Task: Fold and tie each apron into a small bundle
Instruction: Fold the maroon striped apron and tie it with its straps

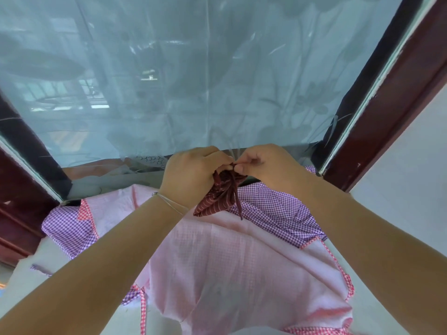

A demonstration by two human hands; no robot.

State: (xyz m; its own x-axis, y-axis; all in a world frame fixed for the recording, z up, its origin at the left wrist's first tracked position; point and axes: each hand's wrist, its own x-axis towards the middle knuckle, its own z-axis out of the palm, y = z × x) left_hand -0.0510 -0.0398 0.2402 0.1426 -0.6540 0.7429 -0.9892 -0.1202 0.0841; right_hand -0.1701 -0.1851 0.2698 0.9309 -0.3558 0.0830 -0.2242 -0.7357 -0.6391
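Spread nearest the camera, a pale pink cotton apron [242, 262] with checked trim lies flat. Above its far edge, the left hand [191, 175] curls round a folded maroon apron with thin white stripes [217, 199], while the right hand [263, 163] pinches its dark tie cord [235, 189] at the top. A purple gingham apron [278, 209] lies beneath the pink apron.

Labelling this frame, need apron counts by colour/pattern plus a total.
Dark red striped apron, bundled, held by left hand and right hand: 1
Pink apron, spread flat: 1
Purple checked apron, under the pink one: 1
Total: 3
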